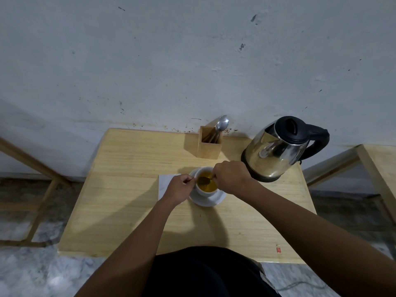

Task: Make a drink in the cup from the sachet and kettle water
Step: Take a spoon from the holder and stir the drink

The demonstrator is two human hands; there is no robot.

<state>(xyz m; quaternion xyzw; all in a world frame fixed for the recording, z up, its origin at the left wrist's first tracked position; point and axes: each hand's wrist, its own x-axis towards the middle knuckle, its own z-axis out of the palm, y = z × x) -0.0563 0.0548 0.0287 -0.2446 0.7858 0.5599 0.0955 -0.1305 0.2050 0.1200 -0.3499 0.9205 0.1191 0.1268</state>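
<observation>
A: Largest item to be entered?

B: Table (128, 211), pale wood, set against a marked white wall (171, 61). All smaller items are carried on it.

A: Next in size?

B: Kettle (278, 151), steel body, black lid and handle, stood upright on a black base at the far right corner of the table, lid closed.

A: Third?

B: Holder (209, 145), a square wooden box, placed at the far edge, left of the kettle. A metal spoon bowl (222, 122) is seen sticking up out of it.

A: And the crockery?

B: Saucer (211, 199), white, located near the table's middle. Cup (205, 190), white, is seated on it and is filled with a yellow-amber liquid.

A: Hands?

B: Right hand (231, 176) is closed in a loose fist over the cup's far right rim; the handle of a spoon (204, 180) is pinched in it, and the spoon's bowl is dipped in the liquid. Left hand (179, 189) is curled shut at the cup's left side, touching or just beside the rim; something thin is pinched in its fingertips, but what cannot be told.

A: Anything smaller?

B: A white sheet (164, 184), flat on the table, is partly covered by the left hand. Whether this is the sachet cannot be told. A small red mark (278, 249) is noted near the table's near right edge.
</observation>
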